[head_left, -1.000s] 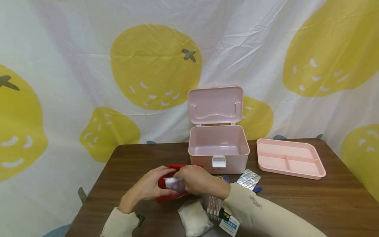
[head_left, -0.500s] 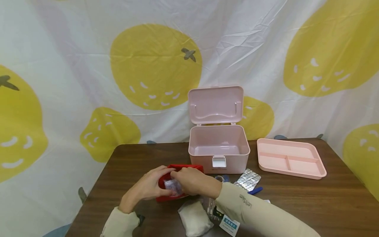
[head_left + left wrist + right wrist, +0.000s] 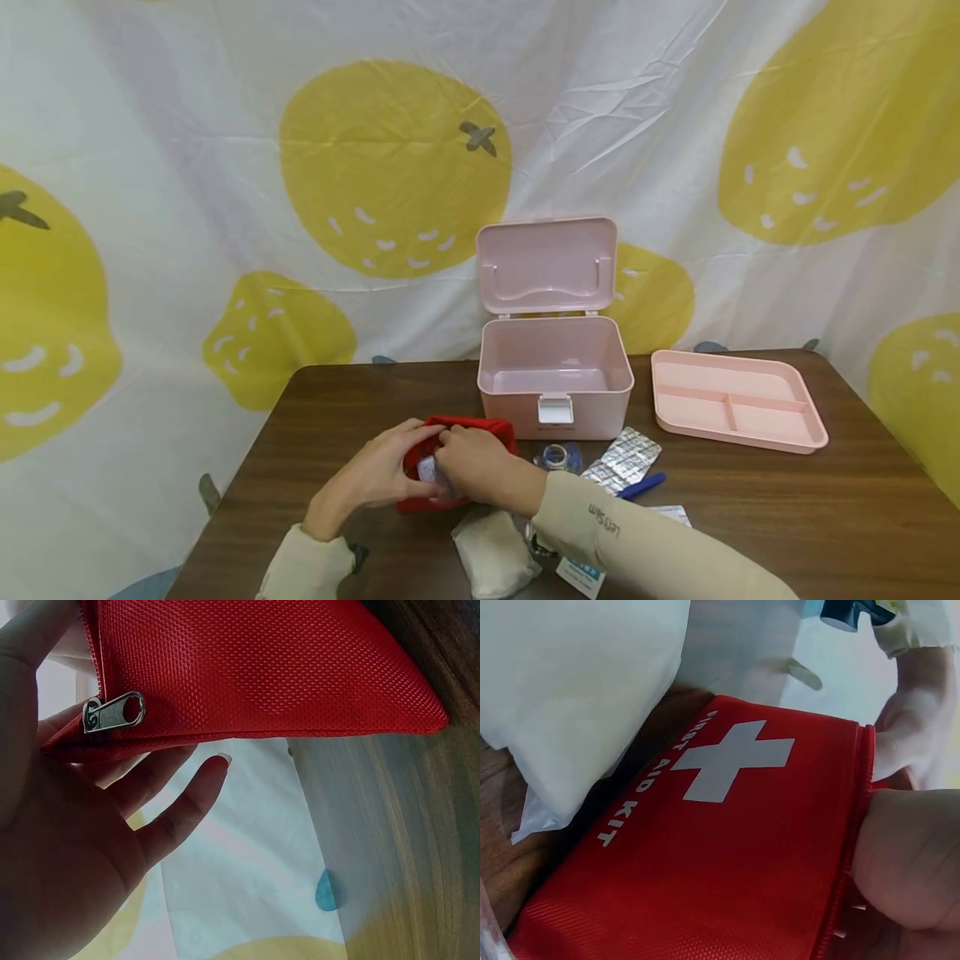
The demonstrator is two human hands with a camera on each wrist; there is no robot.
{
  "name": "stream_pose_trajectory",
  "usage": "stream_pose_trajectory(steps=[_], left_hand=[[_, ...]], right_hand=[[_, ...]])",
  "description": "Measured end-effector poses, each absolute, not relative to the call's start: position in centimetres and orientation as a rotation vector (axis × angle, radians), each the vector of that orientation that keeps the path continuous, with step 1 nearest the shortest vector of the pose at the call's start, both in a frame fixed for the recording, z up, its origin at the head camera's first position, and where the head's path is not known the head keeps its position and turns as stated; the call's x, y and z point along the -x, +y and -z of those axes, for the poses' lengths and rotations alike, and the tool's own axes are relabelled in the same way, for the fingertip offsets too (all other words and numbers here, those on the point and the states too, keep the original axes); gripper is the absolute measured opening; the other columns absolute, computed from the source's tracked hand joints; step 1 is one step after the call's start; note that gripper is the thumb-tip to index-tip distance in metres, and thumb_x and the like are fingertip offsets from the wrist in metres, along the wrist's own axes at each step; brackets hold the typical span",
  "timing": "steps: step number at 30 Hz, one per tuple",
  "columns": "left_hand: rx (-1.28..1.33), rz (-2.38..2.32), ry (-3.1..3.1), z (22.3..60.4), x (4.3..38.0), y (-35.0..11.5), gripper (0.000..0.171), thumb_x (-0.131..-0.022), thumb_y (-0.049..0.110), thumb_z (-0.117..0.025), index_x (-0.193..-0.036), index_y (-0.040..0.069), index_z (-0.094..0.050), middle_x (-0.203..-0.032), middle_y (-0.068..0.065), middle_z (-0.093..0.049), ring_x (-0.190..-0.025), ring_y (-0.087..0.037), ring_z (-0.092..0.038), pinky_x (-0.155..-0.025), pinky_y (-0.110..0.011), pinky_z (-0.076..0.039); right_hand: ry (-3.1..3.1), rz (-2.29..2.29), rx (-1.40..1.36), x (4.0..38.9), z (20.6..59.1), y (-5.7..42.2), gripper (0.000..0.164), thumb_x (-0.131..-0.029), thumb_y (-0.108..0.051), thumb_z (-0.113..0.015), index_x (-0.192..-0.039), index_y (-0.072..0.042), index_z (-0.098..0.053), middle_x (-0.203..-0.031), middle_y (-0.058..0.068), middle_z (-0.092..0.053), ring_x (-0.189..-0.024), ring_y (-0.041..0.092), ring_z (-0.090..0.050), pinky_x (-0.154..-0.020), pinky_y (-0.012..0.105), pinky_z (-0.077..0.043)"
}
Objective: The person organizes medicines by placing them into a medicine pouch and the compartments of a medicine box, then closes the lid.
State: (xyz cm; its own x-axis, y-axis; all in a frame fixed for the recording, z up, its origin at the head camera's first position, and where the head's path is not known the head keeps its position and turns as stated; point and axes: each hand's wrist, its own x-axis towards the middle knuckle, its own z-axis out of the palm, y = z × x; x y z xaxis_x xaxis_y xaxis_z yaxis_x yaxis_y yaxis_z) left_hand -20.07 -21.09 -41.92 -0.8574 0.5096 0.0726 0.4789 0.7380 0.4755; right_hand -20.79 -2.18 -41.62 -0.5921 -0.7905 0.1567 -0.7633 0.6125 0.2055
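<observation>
A red first aid pouch [image 3: 491, 428] with a white cross and zipper stands unzipped on the table. My left hand [image 3: 378, 467] grips its mouth at the left end, thumb and fingers spread around the opening. In the left wrist view, the zipper pull [image 3: 114, 712] lies beside that palm. My right hand [image 3: 480, 467] reaches into the pouch, its fingers curled at a clear plastic packet [image 3: 427, 469] with a pale label. The pouch wall hides those fingertips. A white padded packet [image 3: 577, 690] lies close to the pouch's printed side.
Behind stands an open pink box [image 3: 555, 358], with a divided pink tray [image 3: 738, 400] to its right. Blister packs [image 3: 624, 460], a blue pen-like item [image 3: 642, 486], a tape roll [image 3: 556, 456] and a labelled white packet [image 3: 581, 577] lie around the right forearm.
The right hand and the clear packet have sunk deeper into the pouch. The right forearm has shifted left, uncovering the tape roll and more of the blister packs. The left hand stays put.
</observation>
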Motion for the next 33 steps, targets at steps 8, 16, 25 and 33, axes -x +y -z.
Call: stream_pose_trajectory(steps=[8, 16, 25, 33], left_hand=[[-0.838, -0.756, 2.891, 41.9, 20.1, -21.2, 0.071, -0.075, 0.047, -0.083, -0.134, 0.014, -0.059, -0.122, 0.004, -0.058, -0.106, -0.015, -0.058, -0.093, -0.042, -0.052], [-0.812, -0.783, 2.859, 41.9, 20.1, -21.2, 0.072, -0.076, 0.047, -0.082, -0.138, 0.018, -0.057, -0.123, 0.002, -0.058, -0.106, -0.02, -0.059, -0.093, -0.045, -0.053], [-0.749, -0.783, 2.858, 42.0, 20.2, -20.6, 0.072, -0.076, 0.046, -0.081, -0.138, 0.019, -0.056, -0.126, 0.0, -0.057, -0.108, -0.02, -0.055, -0.095, -0.048, -0.051], [-0.723, -0.8, 2.852, 42.1, 20.2, -20.8, 0.072, -0.076, 0.045, -0.081, -0.138, 0.018, -0.057, -0.126, 0.0, -0.058, -0.109, -0.02, -0.055, -0.093, -0.048, -0.052]], right_hand=[[-2.483, 0.195, -1.288, 21.0, 41.7, -2.3, 0.027, -0.085, -0.032, -0.077, -0.107, -0.017, -0.076, -0.105, 0.0, -0.07, -0.091, 0.015, -0.065, -0.08, 0.026, -0.056], [-2.473, -0.412, -1.425, 21.7, 39.5, 0.9, 0.022, -0.086, -0.011, -0.073, -0.108, -0.009, -0.073, -0.101, 0.005, -0.072, -0.092, 0.018, -0.068, -0.081, 0.031, -0.057], [-2.576, -0.963, -1.306, 22.1, 38.8, 7.9, 0.014, -0.087, -0.011, -0.074, -0.099, -0.006, -0.075, -0.091, 0.002, -0.074, -0.079, 0.012, -0.064, -0.075, 0.029, -0.054], [-2.763, -1.114, -1.251, 20.6, 39.4, 11.2, 0.011, -0.083, -0.016, -0.079, -0.091, -0.012, -0.074, -0.08, -0.009, -0.068, -0.072, 0.0, -0.059, -0.068, 0.023, -0.052]])
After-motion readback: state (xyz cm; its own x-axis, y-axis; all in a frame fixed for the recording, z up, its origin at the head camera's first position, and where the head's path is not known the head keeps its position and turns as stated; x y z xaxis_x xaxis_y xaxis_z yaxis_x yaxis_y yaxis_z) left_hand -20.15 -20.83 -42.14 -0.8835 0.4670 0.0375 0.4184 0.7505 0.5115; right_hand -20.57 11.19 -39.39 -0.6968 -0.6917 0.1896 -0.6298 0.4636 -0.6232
